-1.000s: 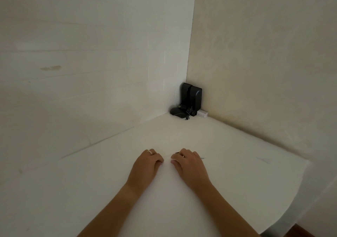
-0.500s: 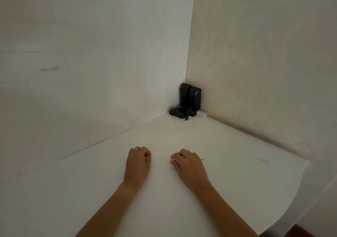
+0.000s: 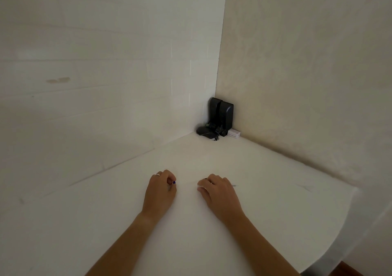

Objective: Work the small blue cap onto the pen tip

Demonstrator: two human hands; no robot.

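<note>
Both hands rest on the white table [image 3: 265, 212], a short gap apart. My left hand [image 3: 160, 193], a ring on one finger, has its fingers curled and pinches a tiny blue piece [image 3: 174, 182] between thumb and fingertips. My right hand [image 3: 219, 193] lies knuckles up, fingers curled over a thin dark stick [image 3: 234, 185]. One end of the stick pokes out past the hand's right side, and most of it is hidden under the hand. What the stick is cannot be made out.
Two upright black devices [image 3: 221, 114] with a dark round base and cables [image 3: 204, 131] stand in the far corner where the two walls meet, beside a small white box [image 3: 234, 133]. The table's rounded edge [image 3: 331, 252] runs at the right.
My left hand has drawn leftward away from my right hand, widening the gap, and the blue piece now shows at its fingertips. My right hand has stayed in place.
</note>
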